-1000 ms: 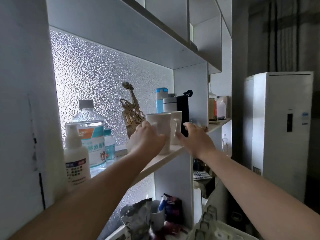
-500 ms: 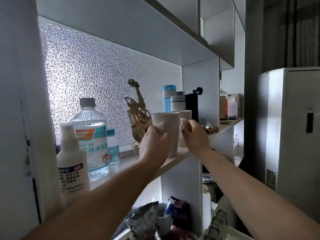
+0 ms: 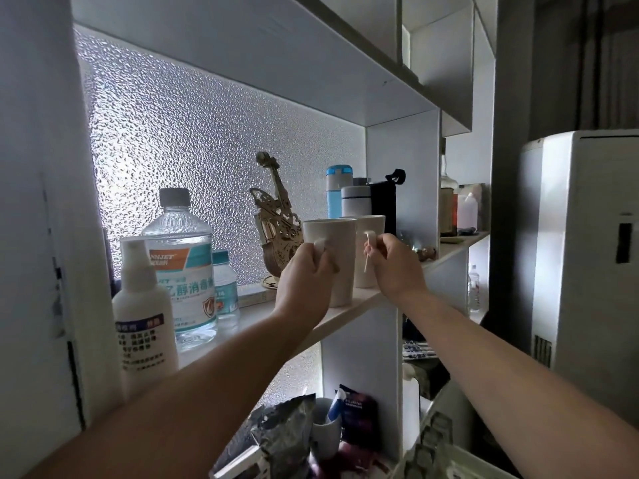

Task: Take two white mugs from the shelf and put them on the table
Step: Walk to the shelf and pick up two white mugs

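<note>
Head view. Two tall white ceramic mugs, near mug [image 3: 330, 261] and far mug [image 3: 370, 252], upright, side by side at front edge of white shelf board [image 3: 349, 307]. Left hand [image 3: 306, 278] clenched round near mug handle; right hand [image 3: 397, 262] pinching far mug handle.

Step advice: lift both straight up, keep level, draw back toward body.

Clearance: wooden violin ornament [image 3: 276, 223] just behind-left; flasks behind; shelf above well clear. Surface not visible.

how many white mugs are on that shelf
2: near mug held at its handle by the left hand; far mug behind it, handle in the right hand.
</note>
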### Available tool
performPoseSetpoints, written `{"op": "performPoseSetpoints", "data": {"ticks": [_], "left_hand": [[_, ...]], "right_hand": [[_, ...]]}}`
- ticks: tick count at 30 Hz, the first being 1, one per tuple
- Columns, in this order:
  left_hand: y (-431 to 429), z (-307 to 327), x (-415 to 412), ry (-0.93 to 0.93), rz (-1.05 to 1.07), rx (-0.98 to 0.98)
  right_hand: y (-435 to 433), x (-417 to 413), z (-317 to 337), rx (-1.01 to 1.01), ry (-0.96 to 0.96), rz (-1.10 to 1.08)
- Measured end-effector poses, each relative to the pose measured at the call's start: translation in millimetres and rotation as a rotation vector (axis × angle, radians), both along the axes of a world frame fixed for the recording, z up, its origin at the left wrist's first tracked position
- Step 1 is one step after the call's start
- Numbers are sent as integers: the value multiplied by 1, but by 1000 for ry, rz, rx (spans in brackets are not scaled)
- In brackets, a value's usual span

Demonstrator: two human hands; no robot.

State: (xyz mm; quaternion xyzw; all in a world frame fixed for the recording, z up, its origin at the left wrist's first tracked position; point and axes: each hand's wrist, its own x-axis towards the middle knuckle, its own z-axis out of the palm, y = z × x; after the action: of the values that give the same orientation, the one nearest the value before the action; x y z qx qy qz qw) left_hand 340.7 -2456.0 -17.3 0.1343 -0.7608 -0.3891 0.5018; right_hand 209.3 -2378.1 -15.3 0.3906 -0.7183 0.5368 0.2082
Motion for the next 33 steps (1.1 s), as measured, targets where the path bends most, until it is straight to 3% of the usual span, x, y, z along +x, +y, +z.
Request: {"op": "performPoseSetpoints", "data": {"ticks": [15,23,33], "left_hand": [[0,10,11,-71,-113,84],[18,11,30,-55,-95,20],[88,1,59,-53,-331,90]], "right_hand": [[59,14,1,0,32,-35],[108,40,-2,-17,64,-102],[190,94,-9,-27,66,-259]]}}
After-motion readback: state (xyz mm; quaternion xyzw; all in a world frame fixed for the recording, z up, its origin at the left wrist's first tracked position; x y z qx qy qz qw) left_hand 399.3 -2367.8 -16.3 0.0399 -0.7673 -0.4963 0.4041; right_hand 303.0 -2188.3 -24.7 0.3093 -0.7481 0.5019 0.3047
